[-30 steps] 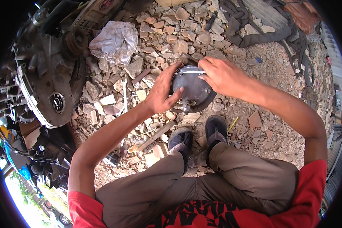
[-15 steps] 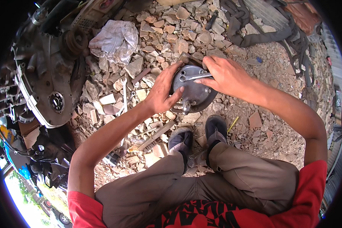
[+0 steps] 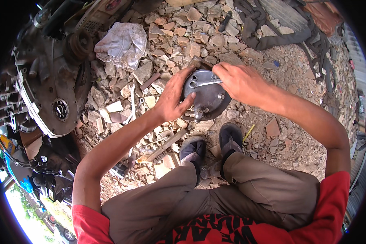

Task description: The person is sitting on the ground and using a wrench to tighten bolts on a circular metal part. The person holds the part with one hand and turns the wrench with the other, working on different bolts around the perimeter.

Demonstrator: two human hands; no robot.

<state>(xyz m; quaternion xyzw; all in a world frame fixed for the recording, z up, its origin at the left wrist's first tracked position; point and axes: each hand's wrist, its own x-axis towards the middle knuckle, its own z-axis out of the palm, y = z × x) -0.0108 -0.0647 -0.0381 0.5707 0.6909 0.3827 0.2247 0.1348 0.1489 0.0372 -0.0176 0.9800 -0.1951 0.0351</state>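
Note:
A round grey metal housing (image 3: 207,99) with several bolts and fittings on its face sits in front of me above my shoes. My left hand (image 3: 171,99) grips its left side, fingers round the far edge and thumb on the face. In my right hand (image 3: 240,83) is a silver wrench (image 3: 207,83), laid nearly level across the housing. The wrench's ring end is over a bolt at the housing's upper left. My right fingers are closed round its other end, which they hide. Behind the housing, a brown block (image 3: 200,63) partly shows.
Broken stone and tile cover the ground. Left of the housing lie another wrench (image 3: 133,101), a wire brush (image 3: 156,156) and a whitish cloth (image 3: 124,44). A large engine casing (image 3: 49,89) stands at far left. Dark straps (image 3: 280,40) lie at upper right.
My right hand has shifted slightly left, and its thumb no longer shows below the wrench. The wrench and housing have moved a little left. My left hand keeps its grip.

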